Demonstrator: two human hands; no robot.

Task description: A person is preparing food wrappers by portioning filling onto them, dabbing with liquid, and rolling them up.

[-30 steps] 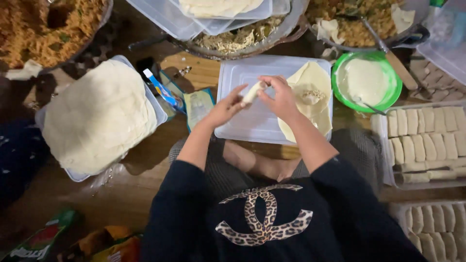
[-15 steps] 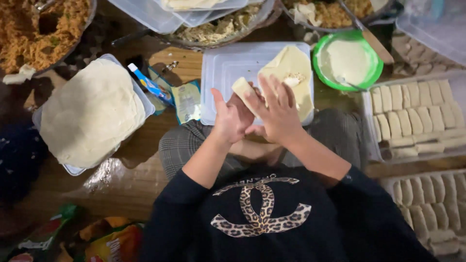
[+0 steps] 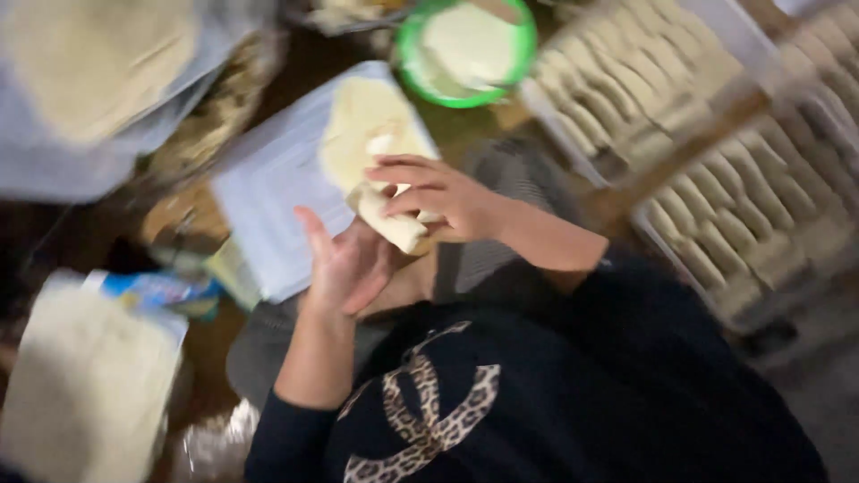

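Note:
My right hand (image 3: pixel 436 195) grips a pale rolled pastry (image 3: pixel 386 217) over my lap. My left hand (image 3: pixel 344 266) sits just below and to the left, palm up with fingers spread, brushing the roll's lower end. Behind the hands lies a white plastic board (image 3: pixel 273 192) with a flat pastry sheet (image 3: pixel 364 123) on it. The view is blurred and tilted.
A green bowl (image 3: pixel 465 49) of white paste sits beyond the board. Two trays (image 3: pixel 716 161) filled with rows of finished rolls stand at the right. A stack of round pastry sheets (image 3: pixel 85 380) lies at lower left, another tray of sheets (image 3: pixel 89 63) at upper left.
The head view has swung and tilted, bringing the roll trays closer at the right. My right hand has taken the roll off my left palm, which has opened up.

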